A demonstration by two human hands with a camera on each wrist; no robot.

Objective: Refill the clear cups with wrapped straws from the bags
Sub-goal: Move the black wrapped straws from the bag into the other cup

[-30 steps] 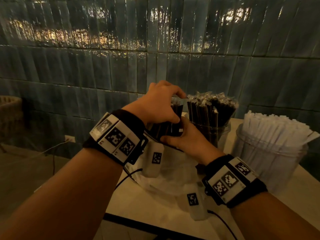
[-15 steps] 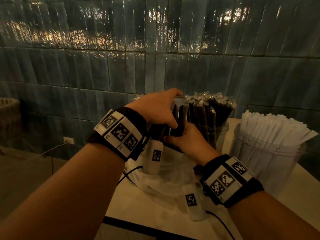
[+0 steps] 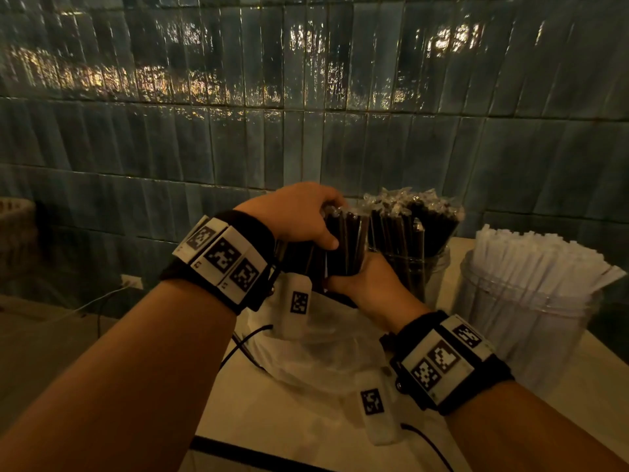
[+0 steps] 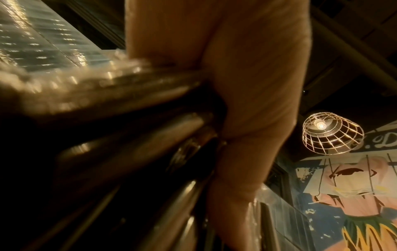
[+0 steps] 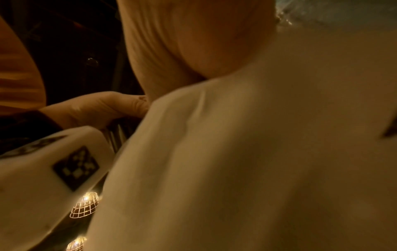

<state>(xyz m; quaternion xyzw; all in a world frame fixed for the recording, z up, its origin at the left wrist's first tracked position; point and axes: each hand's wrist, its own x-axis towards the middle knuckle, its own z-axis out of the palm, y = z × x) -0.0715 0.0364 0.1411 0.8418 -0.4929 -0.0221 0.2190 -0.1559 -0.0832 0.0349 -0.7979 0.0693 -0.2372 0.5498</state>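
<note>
Both hands hold one upright bundle of black wrapped straws above a crumpled clear bag. My left hand grips the bundle near its top, thumb across the front; in the left wrist view its fingers wrap the black straws. My right hand cups and grips the bundle's lower end. Just right of it stands a clear cup packed with black wrapped straws. Further right a bigger clear cup holds white wrapped straws. The right wrist view is mostly filled by blurred pale plastic.
A pale table carries everything; its front edge runs along the bottom of the head view and its left edge drops to a floor with a cable. A blue tiled wall rises right behind the cups. A woven basket sits far left.
Both hands have lifted the black straw bundle slightly up and right, closer to the cup of black straws. My left hand has slid from over the top to grip its side.
</note>
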